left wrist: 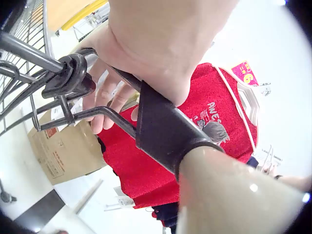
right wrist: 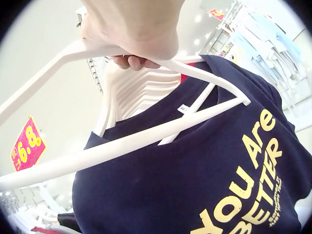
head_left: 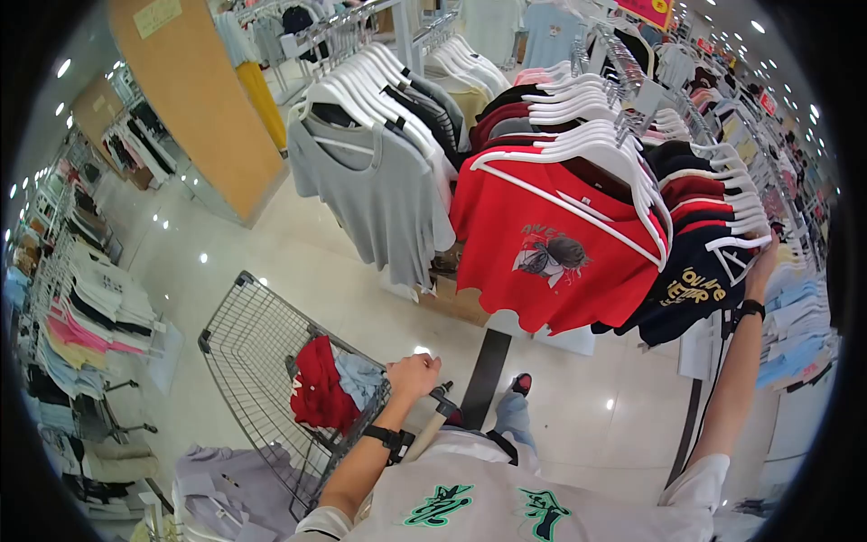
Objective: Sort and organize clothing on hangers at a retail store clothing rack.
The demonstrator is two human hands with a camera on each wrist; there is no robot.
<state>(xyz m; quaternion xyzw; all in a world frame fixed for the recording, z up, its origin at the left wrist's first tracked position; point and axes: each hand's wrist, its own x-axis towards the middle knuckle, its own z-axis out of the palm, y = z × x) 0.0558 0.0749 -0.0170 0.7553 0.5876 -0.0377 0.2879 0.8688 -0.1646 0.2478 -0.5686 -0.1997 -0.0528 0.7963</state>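
The left grip [head_left: 414, 373] is curled closed around the cart handle [left wrist: 161, 129]. The right grip [head_left: 764, 264] is closed on a white hanger [right wrist: 146, 139], fingers [right wrist: 129, 62] hooked under its top. The navy T-shirt [right wrist: 204, 185] hangs just below it.

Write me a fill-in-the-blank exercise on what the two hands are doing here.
1. The left hand grips the wire cart's ____.
2. The right hand holds a white hanger carrying a ____ T-shirt with yellow lettering.
3. In the cart, a ____ top lies beside a pale blue cloth.
Missing words: handle; navy; red.
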